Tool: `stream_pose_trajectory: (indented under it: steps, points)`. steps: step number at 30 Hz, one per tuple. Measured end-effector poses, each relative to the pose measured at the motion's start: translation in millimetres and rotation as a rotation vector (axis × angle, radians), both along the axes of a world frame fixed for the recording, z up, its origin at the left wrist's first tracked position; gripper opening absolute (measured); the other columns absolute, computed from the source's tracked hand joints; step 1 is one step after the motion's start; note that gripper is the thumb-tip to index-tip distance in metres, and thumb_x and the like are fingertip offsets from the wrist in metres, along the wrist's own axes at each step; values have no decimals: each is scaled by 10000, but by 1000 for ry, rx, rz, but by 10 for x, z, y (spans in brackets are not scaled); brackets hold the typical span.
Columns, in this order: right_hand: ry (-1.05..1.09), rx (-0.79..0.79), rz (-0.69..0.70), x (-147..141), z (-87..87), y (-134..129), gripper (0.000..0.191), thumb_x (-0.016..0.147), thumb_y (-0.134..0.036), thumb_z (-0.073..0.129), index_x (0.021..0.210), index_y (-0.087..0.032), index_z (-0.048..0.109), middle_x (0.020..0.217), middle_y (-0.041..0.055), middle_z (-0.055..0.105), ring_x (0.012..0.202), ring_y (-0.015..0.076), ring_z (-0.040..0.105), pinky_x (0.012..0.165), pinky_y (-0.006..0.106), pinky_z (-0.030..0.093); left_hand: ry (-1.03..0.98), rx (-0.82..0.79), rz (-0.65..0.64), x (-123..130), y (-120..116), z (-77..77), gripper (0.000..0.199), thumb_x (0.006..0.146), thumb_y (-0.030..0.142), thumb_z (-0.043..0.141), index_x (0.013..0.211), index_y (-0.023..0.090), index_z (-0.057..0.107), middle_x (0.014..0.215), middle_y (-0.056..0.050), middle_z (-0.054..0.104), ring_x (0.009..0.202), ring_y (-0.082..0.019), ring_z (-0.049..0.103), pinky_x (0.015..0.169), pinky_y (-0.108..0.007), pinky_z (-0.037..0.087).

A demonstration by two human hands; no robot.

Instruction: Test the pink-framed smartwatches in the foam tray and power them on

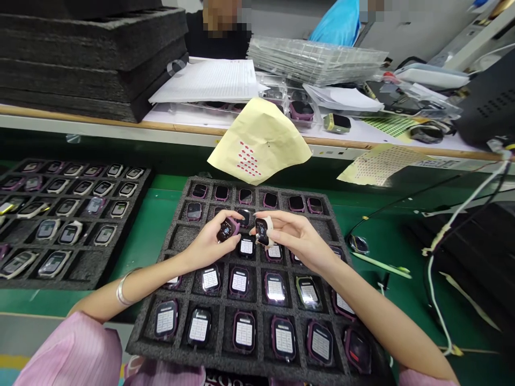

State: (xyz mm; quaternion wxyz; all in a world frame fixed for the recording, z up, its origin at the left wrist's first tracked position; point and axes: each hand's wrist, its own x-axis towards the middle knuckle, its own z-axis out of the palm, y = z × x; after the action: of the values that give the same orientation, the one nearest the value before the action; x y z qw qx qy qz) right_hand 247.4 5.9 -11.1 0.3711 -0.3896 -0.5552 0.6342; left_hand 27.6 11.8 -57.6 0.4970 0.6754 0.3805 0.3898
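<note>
My left hand [213, 238] grips a purple-cased watch [227, 229] with its dark screen lit by a small picture. Close beside it, my right hand [295, 233] holds a white-cased watch [262, 231] between thumb and fingers, its screen also lit. The two watches are held a little apart, above a black foam tray [183, 316] of square compartments. In the tray's nearer rows, most watches, such as a purple one [243, 331], show white screens with a grid; those in the far rows, such as one [271, 200], have dark screens.
Another foam tray [132, 206] with light and purple watches lies at the left. Behind, a shelf [181, 134] bears stacked black foam [80, 59], papers [213, 80] and plastic trays [314, 59]. A green pen-like tool [382, 265] and cables [432, 284] are at the right. A person [219, 32] is behind the shelf.
</note>
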Motion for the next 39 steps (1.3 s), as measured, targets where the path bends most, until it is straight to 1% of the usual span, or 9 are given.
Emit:
stream_pose_trajectory:
  steps: [6, 14, 20, 25, 30, 32, 35, 37, 39]
  points:
    - [34, -72, -17, -12, -104, -9, 353, 811, -306, 701, 1147, -209, 656, 951, 77, 740, 798, 194, 675, 672, 297, 524, 7, -70, -11, 24, -13, -4, 331, 827, 210, 592, 1150, 220, 519, 948, -10, 553, 654, -100, 505, 588, -214, 422]
    - [48, -80, -17, 40, -156, -22, 320, 806, -292, 709, 1113, -210, 671, 928, 70, 747, 756, 176, 672, 652, 273, 508, 20, -44, -5, 20, 2, -37, 286, 798, 147, 581, 1077, 207, 558, 915, -5, 560, 804, -143, 534, 741, -246, 430]
    - [22, -72, -14, 64, -174, -1, 336, 807, -273, 707, 1129, -190, 663, 929, 77, 745, 770, 179, 672, 650, 269, 509, 16, -59, -6, 14, 19, -36, 273, 809, 155, 565, 1077, 194, 533, 916, -4, 547, 788, -135, 534, 706, -243, 433]
    - [21, -70, -20, 79, -167, 2, 335, 806, -282, 709, 1127, -195, 665, 923, 77, 745, 764, 177, 674, 633, 261, 506, 14, -60, -17, 6, 22, -10, 281, 819, 162, 563, 1095, 196, 519, 910, 0, 532, 689, -100, 505, 600, -212, 414]
    - [48, -59, 31, 95, -131, -21, 315, 805, -287, 716, 1106, -200, 676, 946, 76, 744, 839, 191, 684, 718, 281, 511, -2, -55, -27, -2, -1, 10, 279, 810, 166, 580, 1082, 202, 533, 900, 6, 533, 652, -79, 501, 562, -189, 412]
    - [48, -63, 56, 95, -121, -31, 308, 804, -274, 718, 1099, -194, 677, 953, 79, 743, 890, 204, 681, 750, 292, 508, -20, -93, -41, 1, -16, 9, 274, 805, 174, 594, 1071, 205, 538, 882, 16, 532, 571, -53, 480, 504, -178, 400]
    - [67, -105, 65, 82, -132, -36, 319, 823, -284, 698, 1123, -183, 653, 954, 85, 740, 891, 210, 682, 747, 299, 509, -76, -225, -38, 22, -22, 9, 303, 817, 231, 608, 1106, 210, 516, 783, 42, 503, 461, -38, 454, 408, -171, 385]
    - [100, -172, 84, 72, -153, -30, 353, 849, -307, 666, 1175, -179, 617, 965, 88, 734, 872, 202, 686, 750, 304, 509, -132, -327, -46, 43, -18, 21, 412, 805, 261, 638, 1178, 208, 474, 724, 55, 498, 438, -54, 478, 406, -188, 426]
    - [132, -253, 107, 65, -178, -21, 391, 879, -319, 624, 1240, -178, 571, 1005, 93, 722, 873, 194, 685, 772, 313, 506, -206, -422, -63, 61, -15, 43, 509, 771, 247, 668, 1225, 190, 446, 737, 41, 532, 486, -84, 534, 449, -219, 480]
